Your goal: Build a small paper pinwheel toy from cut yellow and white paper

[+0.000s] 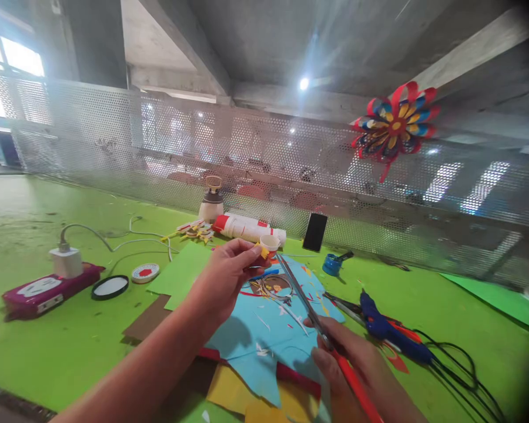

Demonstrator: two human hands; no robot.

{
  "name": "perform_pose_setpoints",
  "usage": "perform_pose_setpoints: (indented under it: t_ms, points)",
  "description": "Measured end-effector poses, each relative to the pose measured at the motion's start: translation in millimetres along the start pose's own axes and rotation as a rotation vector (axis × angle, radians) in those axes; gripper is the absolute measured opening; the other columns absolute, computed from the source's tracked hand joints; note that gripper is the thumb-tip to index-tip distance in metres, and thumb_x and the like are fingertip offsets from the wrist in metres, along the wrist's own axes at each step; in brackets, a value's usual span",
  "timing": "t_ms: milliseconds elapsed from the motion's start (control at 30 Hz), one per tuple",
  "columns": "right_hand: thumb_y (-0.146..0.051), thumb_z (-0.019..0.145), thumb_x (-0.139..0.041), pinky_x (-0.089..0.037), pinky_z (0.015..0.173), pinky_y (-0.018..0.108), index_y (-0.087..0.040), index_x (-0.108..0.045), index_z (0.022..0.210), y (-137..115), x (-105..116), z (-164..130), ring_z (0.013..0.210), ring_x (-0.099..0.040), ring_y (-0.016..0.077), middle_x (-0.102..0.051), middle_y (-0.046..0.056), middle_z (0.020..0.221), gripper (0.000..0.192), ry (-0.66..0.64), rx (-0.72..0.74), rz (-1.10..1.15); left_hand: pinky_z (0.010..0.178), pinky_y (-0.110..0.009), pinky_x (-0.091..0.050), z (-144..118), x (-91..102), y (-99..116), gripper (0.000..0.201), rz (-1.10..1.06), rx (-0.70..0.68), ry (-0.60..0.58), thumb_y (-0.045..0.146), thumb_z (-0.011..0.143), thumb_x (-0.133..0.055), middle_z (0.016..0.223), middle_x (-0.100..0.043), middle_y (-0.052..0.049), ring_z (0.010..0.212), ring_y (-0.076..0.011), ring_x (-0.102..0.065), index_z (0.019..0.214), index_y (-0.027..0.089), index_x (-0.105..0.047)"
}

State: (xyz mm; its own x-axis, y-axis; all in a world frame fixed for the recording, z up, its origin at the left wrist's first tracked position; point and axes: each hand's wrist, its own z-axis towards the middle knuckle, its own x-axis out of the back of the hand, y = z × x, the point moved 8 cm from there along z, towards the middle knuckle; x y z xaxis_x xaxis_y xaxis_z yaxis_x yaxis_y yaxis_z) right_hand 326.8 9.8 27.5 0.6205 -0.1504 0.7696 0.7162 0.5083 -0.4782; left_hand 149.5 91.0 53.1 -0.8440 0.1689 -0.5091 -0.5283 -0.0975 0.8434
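Observation:
My left hand [227, 273] pinches a small yellow and red paper piece [263, 252] above the table. My right hand [350, 364] grips red-handled scissors [306, 305], whose blades point up toward that piece and stand slightly apart. Beneath both hands lies a light blue paper sheet [264, 335] strewn with small paper scraps, with yellow, red and brown sheets under it. A small white cup [270, 242] sits just behind the paper piece.
The green table [48, 346] carries a blue glue gun [390, 329] with black cables at right, a glue bottle [247, 228], a dark phone [314, 231], a blue lid [332, 264], and a power strip [44, 291] at left. A paper flower [394, 126] hangs on the mesh fence.

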Motion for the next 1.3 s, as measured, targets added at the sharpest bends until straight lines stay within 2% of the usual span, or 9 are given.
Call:
perform_pose_setpoints:
  t_ms: [67, 200, 400, 533, 733, 833, 1100, 1300]
  points:
    - [-0.041, 0.086, -0.048, -0.051, 0.064, 0.024, -0.015, -0.062, 0.108, 2, 0, 1, 0.072, -0.064, 0.018, -0.068, 0.006, 0.085, 0.037, -0.015, -0.007, 0.026, 0.063, -0.023, -0.045, -1, -1.1, 0, 0.015, 0.015, -0.002, -0.017, 0.019, 0.071, -0.069, 0.067, -0.063, -0.001, 0.064, -0.01, -0.06, 0.067, 0.012, -0.057]
    - [-0.043, 0.086, -0.048, -0.05, 0.061, 0.023, -0.016, -0.063, 0.105, 0, -2, 1, 0.067, -0.061, 0.0171, -0.067, 0.005, 0.079, 0.036, -0.044, 0.0, 0.057, 0.064, -0.023, -0.044, -2, -4.2, -1, 0.015, 0.055, -0.009, -0.042, 0.021, 0.072, -0.068, 0.07, -0.063, -0.002, 0.068, -0.0107, -0.06, 0.068, 0.013, -0.056]
    - [-0.048, 0.083, -0.05, -0.045, 0.057, 0.02, -0.017, -0.065, 0.096, -2, -1, -1, 0.062, -0.056, 0.014, -0.063, 0.001, 0.071, 0.036, 0.008, -0.064, 0.145, 0.065, -0.026, -0.043, -1, -8.9, -7, 0.017, 0.11, 0.008, -0.083, 0.023, 0.07, -0.07, 0.068, -0.063, -0.002, 0.065, -0.0108, -0.057, 0.066, 0.014, -0.056]
    - [-0.052, 0.084, -0.048, -0.041, 0.053, 0.019, -0.018, -0.066, 0.091, -1, -3, -3, 0.059, -0.053, 0.0126, -0.06, 0.0, 0.067, 0.039, -0.011, -0.09, 0.17, 0.064, -0.026, -0.042, -1, -8.7, -10, 0.019, 0.112, 0.04, -0.083, 0.023, 0.065, -0.073, 0.066, -0.063, -0.002, 0.062, -0.0108, -0.056, 0.064, 0.013, -0.057]
    - [-0.049, 0.085, -0.047, -0.044, 0.055, 0.019, -0.018, -0.066, 0.1, 0, -4, -2, 0.061, -0.056, 0.0137, -0.063, 0.001, 0.071, 0.039, -0.068, -0.052, 0.147, 0.064, -0.028, -0.044, -3, -8.0, -11, 0.022, 0.124, 0.061, -0.074, 0.024, 0.06, -0.076, 0.065, -0.063, -0.003, 0.062, -0.0121, -0.057, 0.064, 0.013, -0.057]
    - [-0.05, 0.084, -0.048, -0.045, 0.056, 0.019, -0.017, -0.067, 0.1, -1, -2, -2, 0.063, -0.057, 0.0146, -0.065, 0.002, 0.074, 0.041, -0.033, -0.07, 0.161, 0.063, -0.028, -0.044, -3, -7.7, -11, 0.02, 0.123, 0.047, -0.067, 0.023, 0.061, -0.074, 0.064, -0.063, -0.002, 0.061, -0.0124, -0.057, 0.064, 0.013, -0.057]
    - [-0.054, 0.083, -0.048, -0.042, 0.052, 0.019, -0.019, -0.069, 0.094, -2, 1, -3, 0.055, -0.051, 0.0123, -0.058, -0.001, 0.062, 0.043, 0.023, -0.103, 0.149, 0.061, -0.027, -0.044, -1, -7.3, -10, 0.023, 0.134, 0.036, -0.054, 0.025, 0.058, -0.076, 0.063, -0.062, -0.002, 0.061, -0.0125, -0.057, 0.063, 0.013, -0.057]
    - [-0.053, 0.082, -0.049, -0.043, 0.051, 0.018, -0.019, -0.069, 0.097, 1, -2, -2, 0.054, -0.053, 0.0124, -0.059, -0.001, 0.062, 0.042, -0.016, -0.084, 0.117, 0.061, -0.027, -0.044, -2, -7.6, -10, 0.024, 0.126, 0.039, -0.059, 0.026, 0.058, -0.077, 0.063, -0.062, -0.002, 0.062, -0.0127, -0.057, 0.063, 0.013, -0.057]
